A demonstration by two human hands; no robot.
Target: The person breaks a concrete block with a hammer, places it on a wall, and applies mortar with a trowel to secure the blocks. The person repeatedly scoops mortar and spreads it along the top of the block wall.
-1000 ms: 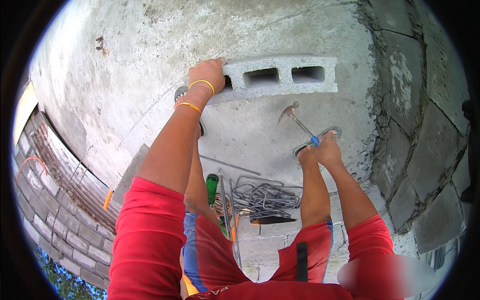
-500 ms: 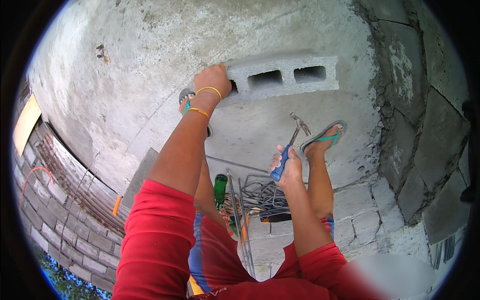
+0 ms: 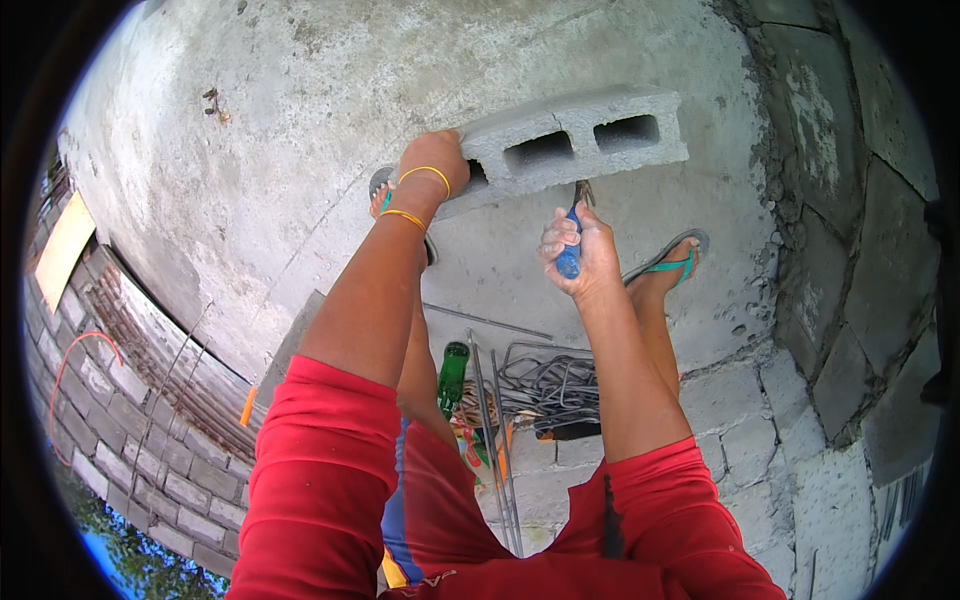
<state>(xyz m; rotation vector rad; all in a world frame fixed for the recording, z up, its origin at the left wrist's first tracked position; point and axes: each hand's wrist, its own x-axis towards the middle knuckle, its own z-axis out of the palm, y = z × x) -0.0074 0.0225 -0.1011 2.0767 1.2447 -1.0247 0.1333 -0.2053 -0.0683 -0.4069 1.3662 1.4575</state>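
Three hollows face the camera on the grey concrete block [image 3: 584, 146], which sits up at one o'clock, its long axis slanting from between eight and nine to between two and three, the row of hollows looking toward six. The left hand [image 3: 436, 166] has it by the near left end, fingers curled over, partly masking the first hollow. Down below, the right hand [image 3: 590, 250] is clenched tight round the blue grip of a hammer [image 3: 569, 264], butt toward six, metal head toward twelve, right up at the block's lower edge; whether they touch, I cannot tell.

Grainy, chalky faces on that block, the hollows rounded at their corners. Blotchy, weathered concrete [image 3: 320, 180] spreads away at ten and eleven, and a strip of it runs between the block's right end and the crumbly edge of the flat grey slabs [image 3: 870, 235] at three. One sandalled foot [image 3: 680, 262] bounds the hammer side; the other [image 3: 381, 192] stands just beside the left wrist. Toward six lie a glossy green bottle [image 3: 453, 378] and tangled metal rods [image 3: 550, 388].
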